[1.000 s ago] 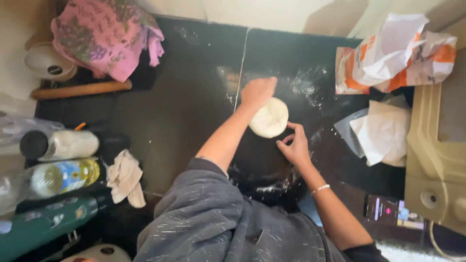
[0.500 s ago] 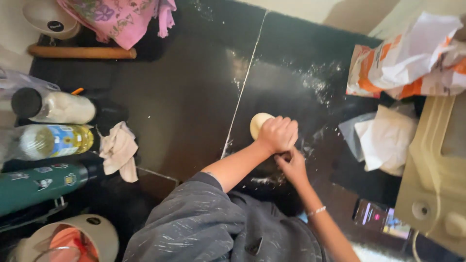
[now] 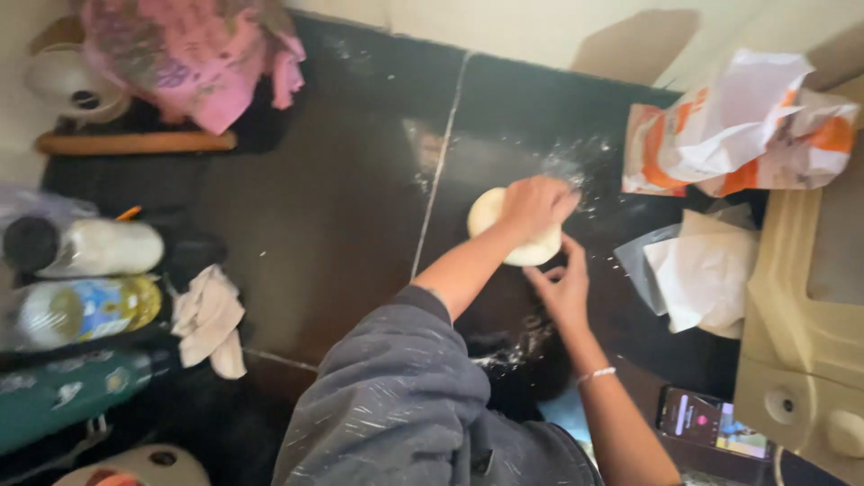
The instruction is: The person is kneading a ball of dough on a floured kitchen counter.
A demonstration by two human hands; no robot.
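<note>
Pale dough ball (image 3: 504, 229) right of frame centre on the black floured table (image 3: 342, 225), left hand (image 3: 538, 205) pressed down over it, right hand (image 3: 565, 290) open-fingered touching its lower edge, torn orange-and-white flour bag (image 3: 738, 135) upper right, wooden rolling pin (image 3: 135, 142) upper left, phone (image 3: 711, 421) lower right.
</note>
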